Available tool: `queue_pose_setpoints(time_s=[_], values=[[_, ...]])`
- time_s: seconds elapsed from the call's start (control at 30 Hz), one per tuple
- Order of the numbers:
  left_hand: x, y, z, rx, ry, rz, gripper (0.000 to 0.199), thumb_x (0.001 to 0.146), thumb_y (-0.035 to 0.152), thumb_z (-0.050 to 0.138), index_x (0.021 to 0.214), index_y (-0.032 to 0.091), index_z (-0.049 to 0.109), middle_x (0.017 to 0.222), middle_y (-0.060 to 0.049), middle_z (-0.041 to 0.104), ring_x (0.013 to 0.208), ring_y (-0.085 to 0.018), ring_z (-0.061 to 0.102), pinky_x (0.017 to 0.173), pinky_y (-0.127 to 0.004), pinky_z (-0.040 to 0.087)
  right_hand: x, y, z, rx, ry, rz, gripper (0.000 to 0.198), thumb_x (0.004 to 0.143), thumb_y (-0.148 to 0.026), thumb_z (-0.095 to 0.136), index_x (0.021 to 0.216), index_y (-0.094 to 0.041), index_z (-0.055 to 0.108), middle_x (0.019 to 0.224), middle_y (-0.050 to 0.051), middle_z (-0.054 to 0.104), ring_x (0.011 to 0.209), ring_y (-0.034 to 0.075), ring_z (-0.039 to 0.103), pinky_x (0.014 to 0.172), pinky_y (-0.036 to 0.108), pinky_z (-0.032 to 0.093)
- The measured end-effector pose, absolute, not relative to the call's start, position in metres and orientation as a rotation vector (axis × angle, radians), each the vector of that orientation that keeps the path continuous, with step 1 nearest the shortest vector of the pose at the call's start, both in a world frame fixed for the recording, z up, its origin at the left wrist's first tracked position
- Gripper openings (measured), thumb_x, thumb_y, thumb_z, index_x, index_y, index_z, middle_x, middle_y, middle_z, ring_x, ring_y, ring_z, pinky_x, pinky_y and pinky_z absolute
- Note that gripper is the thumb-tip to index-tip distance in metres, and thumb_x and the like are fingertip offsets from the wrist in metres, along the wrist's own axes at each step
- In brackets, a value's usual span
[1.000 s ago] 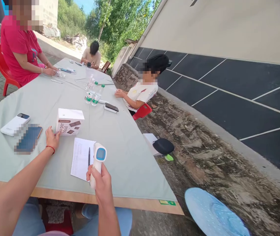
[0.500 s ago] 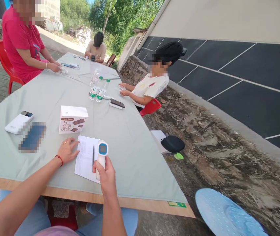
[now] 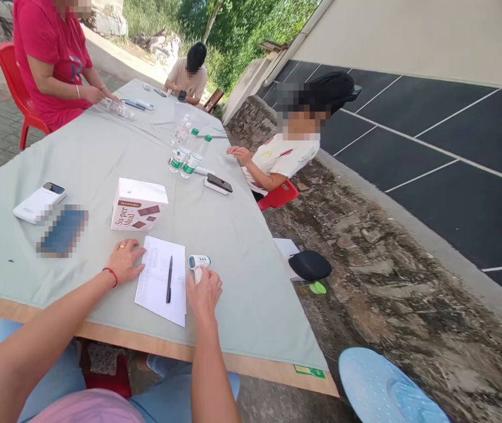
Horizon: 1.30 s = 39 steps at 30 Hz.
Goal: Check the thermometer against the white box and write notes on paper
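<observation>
My left hand [image 3: 126,262] lies with fingers spread on the tablecloth, fingertips at the left edge of a sheet of paper [image 3: 158,295]. A black pen [image 3: 169,280] rests on the paper. Just right of the sheet, my right hand [image 3: 206,292] is closed around the handle of a white infrared thermometer [image 3: 198,262], which is low over the cloth or lying on it. Its head with the blue-rimmed screen points to the right; part of the handle is hidden by my fingers. Beyond my left hand stands a white box [image 3: 140,204] with chocolate bars printed on it.
A white power bank [image 3: 39,202] and a blurred phone [image 3: 63,231] lie to the left. Several water bottles [image 3: 193,155] and a dark phone [image 3: 219,183] stand or lie farther up the table [image 3: 251,282]. Three other people sit around it. A light-blue hat [image 3: 387,388] is at lower right.
My right hand has moved the thermometer right, off the paper, and turned it sideways. The pen now shows whole. My left hand stays by the paper. The person at right has raised their hands.
</observation>
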<state>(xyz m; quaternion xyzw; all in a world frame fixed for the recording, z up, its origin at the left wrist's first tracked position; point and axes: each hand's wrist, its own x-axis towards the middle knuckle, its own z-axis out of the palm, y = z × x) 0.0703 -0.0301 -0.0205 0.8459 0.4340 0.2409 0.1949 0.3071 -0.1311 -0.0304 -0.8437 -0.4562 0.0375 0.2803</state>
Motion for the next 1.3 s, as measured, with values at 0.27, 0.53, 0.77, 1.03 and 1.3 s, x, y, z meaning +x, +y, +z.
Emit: queue_pose_setpoints(time_s=[0.27,0.53,0.77,1.03,1.3], values=[[0.069,-0.032,-0.018,2.487,0.995,0.556,0.061,0.063,0.057,0.076,0.118,0.030,0.066,0.133,-0.012,0.048,0.126,-0.038,0.039,0.107,-0.055,0.027,0.258,-0.112,-0.031,-1.938,-1.218,0.469,0.047,0.073,-0.028,0.054,0.118,-0.019,0.063,0.074,0.000,0.060,0.068,0.018,0.052,0.066,0.029,0.039],[0.073,-0.035,-0.019,2.528,0.992,0.530,0.063,0.056,0.056,0.081,0.112,0.027,0.069,0.134,-0.015,0.048,0.129,-0.040,0.036,0.111,-0.056,0.018,0.258,-0.121,-0.024,-1.402,-0.949,0.741,0.044,0.076,-0.038,0.056,0.115,-0.018,0.059,0.083,0.001,0.060,0.075,0.015,0.056,0.075,0.031,0.047],[0.072,-0.036,-0.015,2.665,1.026,0.425,0.063,0.065,0.062,0.073,0.118,0.028,0.065,0.132,-0.012,0.050,0.128,-0.035,0.038,0.110,-0.052,0.023,0.241,-0.113,-0.025,-1.330,-0.837,0.714,0.040,0.085,-0.052,0.052,0.104,-0.017,0.059,0.064,-0.005,0.049,0.057,0.010,0.048,0.063,0.027,0.044],[0.072,-0.039,-0.015,2.746,1.043,0.424,0.047,0.081,0.054,0.061,0.119,0.027,0.064,0.131,-0.012,0.050,0.123,-0.032,0.042,0.107,-0.049,0.027,0.231,-0.113,-0.049,-1.456,-0.782,0.672,0.023,0.066,-0.034,0.063,0.082,-0.017,0.065,0.077,0.003,0.067,0.070,0.016,0.058,0.066,0.030,0.047],[0.073,-0.039,-0.014,2.758,1.061,0.393,0.047,0.081,0.054,0.062,0.119,0.027,0.063,0.131,-0.013,0.050,0.122,-0.032,0.043,0.106,-0.049,0.028,0.231,-0.105,-0.045,-1.543,-0.850,0.620,0.016,0.068,-0.033,0.057,0.073,-0.018,0.058,0.060,-0.003,0.057,0.053,0.012,0.047,0.055,0.027,0.039]])
